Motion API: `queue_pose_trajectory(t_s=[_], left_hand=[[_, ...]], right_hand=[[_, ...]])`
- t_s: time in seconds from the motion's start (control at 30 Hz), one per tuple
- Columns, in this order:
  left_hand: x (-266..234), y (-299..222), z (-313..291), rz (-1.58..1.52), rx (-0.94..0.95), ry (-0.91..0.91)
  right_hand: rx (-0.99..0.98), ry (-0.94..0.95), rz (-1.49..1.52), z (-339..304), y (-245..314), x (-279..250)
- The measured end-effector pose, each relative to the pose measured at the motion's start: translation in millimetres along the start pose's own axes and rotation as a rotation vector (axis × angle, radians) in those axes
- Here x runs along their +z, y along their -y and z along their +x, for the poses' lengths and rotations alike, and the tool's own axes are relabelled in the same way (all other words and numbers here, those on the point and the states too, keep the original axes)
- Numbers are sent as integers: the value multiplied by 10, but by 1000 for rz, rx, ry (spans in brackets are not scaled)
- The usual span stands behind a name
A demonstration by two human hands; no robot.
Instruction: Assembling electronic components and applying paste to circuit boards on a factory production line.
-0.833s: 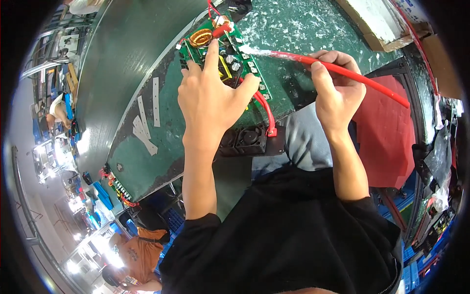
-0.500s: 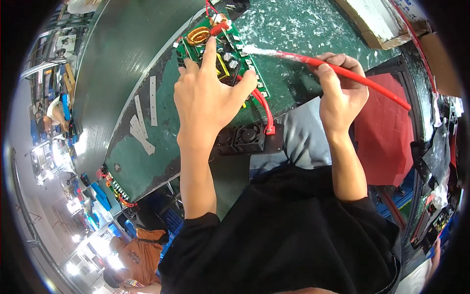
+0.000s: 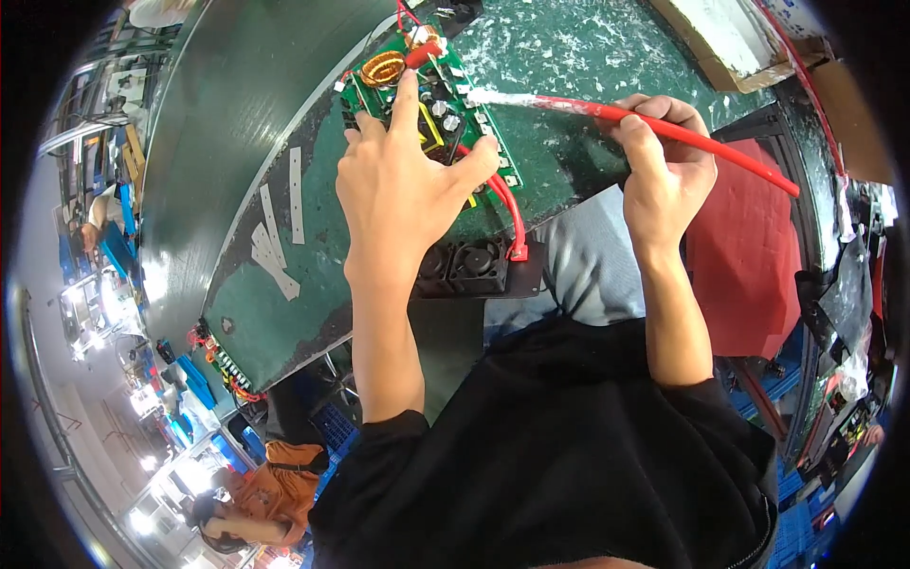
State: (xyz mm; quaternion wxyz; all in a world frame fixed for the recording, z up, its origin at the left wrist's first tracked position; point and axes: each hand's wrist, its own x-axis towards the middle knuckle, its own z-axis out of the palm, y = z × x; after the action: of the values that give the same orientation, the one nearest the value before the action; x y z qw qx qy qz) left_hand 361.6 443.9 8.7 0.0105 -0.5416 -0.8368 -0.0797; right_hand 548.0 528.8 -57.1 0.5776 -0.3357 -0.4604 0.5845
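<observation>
A green circuit board (image 3: 509,169) lies on the worktable, carrying a copper-wound coil (image 3: 383,68), small cylindrical parts and thick red wires (image 3: 513,211). Across it rests my left hand (image 3: 393,175), fingers spread, the index fingertip by a red part (image 3: 423,54) and the thumb near the board's right side. My right hand (image 3: 666,180) is closed around a long red stick (image 3: 720,150) whose far end is coated white. That white tip touches or hovers just over the board's right edge; I cannot tell which. A black panel with fans (image 3: 477,264) sits at the near table edge, joined to the red wires.
Several pale flat strips (image 3: 296,194) lie left of my left hand. White residue speckles the green tabletop (image 3: 588,57). An open cardboard box (image 3: 725,47) stands at the back right, and a red sheet (image 3: 744,256) is at right. A person in orange (image 3: 275,488) is at lower left.
My right hand has shifted slightly right, and the stick's rear end sits a little farther away. My left hand stays in place. The person in orange has moved an arm.
</observation>
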Motion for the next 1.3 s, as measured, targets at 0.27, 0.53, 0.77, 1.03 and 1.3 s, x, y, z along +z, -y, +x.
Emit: queue_pose_trajectory(t_s=[0.27, 0.53, 0.77, 1.03, 1.3], left_hand=[[15, -8, -5, 12, 5, -22], [2, 2, -11, -10, -7, -18], [-22, -8, -7, 43, 5, 22], [-46, -7, -10, 57, 21, 54], [-48, -3, -6, 3, 24, 37]], right_hand=[[-8, -55, 50, 23, -14, 32], [13, -30, 48, 17, -2, -47], [11, 4, 24, 0, -2, -78], [33, 6, 24, -11, 35, -77], [28, 23, -1, 17, 38, -96]])
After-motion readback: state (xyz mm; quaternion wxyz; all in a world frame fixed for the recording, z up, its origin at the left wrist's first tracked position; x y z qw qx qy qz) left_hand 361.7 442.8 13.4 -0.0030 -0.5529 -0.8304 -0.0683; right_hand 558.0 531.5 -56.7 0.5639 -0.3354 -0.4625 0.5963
